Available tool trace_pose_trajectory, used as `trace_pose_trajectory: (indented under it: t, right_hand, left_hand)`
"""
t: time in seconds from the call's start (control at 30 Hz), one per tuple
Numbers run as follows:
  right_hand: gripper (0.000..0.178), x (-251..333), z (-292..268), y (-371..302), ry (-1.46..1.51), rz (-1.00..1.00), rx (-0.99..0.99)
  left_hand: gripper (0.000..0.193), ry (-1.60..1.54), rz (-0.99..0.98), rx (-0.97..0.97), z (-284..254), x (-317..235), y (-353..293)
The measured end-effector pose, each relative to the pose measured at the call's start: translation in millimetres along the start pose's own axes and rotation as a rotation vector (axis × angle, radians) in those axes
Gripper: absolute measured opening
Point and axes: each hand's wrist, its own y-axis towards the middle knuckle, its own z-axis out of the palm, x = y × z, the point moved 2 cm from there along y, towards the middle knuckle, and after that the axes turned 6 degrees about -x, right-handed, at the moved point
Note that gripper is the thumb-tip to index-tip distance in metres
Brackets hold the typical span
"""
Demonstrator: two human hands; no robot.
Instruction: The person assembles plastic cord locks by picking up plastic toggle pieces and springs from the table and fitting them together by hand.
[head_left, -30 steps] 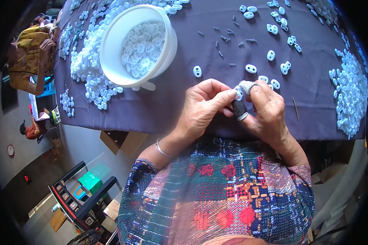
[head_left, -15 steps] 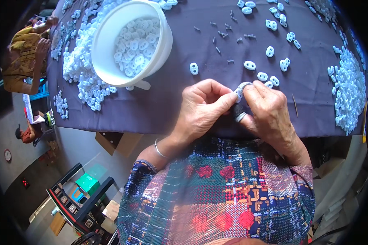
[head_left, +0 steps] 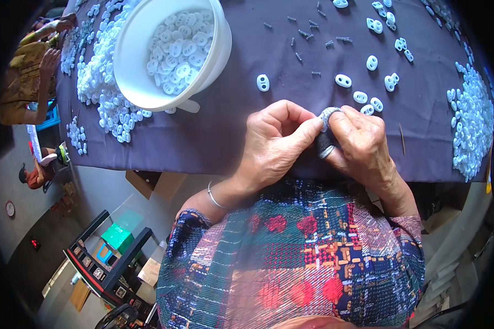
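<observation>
My left hand (head_left: 282,143), with a silver bangle at its wrist, has thumb and forefinger pinched together. Its fingertips meet those of my right hand (head_left: 357,137), whose forefinger and thumb wear grey and black covers. Between them is a small white cord lock (head_left: 324,126), almost wholly hidden by the fingers. Just beyond the hands lies a white two-holed cord lock (head_left: 263,83), with several more, such as one cord lock (head_left: 343,81), farther right. Small metal springs (head_left: 306,36) are scattered past them.
A white tub (head_left: 225,49) of white pieces stands at the left, beside a large heap of pieces (head_left: 96,79). Another heap (head_left: 473,126) lies at the right edge. A thin brown stick (head_left: 402,139) rests right of my hand. Another person (head_left: 30,82) is at the far left.
The view has shifted slightly, so the tabletop things sit a little differently. Both hands keep their pinch together; the white piece between the fingertips shows less than before.
</observation>
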Motion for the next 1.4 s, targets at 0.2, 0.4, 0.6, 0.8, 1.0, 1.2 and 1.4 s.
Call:
trace_pose_trajectory:
  t: [0.2,0.4,0.6,0.8,1.0,1.2,1.4]
  right_hand:
    - [0.023,0,3,-3,0.007,-0.011,0.009]
    - [0.022,1,6,-2,0.007,-0.039,0.009]
    - [0.032,2,8,-3,-0.037,-0.052,-0.009]
    - [0.031,-2,-27,10,0.136,0.074,-0.182]
    - [0.029,-26,-26,0,-0.12,0.217,-0.294]
    - [0.028,-15,-22,1,-0.123,0.147,-0.248]
    - [0.026,-20,-41,-9,-0.174,0.187,-0.299]
  left_hand:
    - [0.01,0.034,0.05,-0.031,3,2,-5]
    - [0.009,0.058,0.109,-0.044,1,4,-5]
    - [0.009,0.018,0.138,-0.061,1,4,-3]
    - [0.006,0.074,0.145,-0.057,-2,-9,-14]
    - [0.011,0.299,0.941,-0.44,-36,-54,-14]
    - [0.016,0.793,1.041,-0.662,-86,-88,19]
    - [0.024,0.978,1.171,-0.625,-49,-74,8]
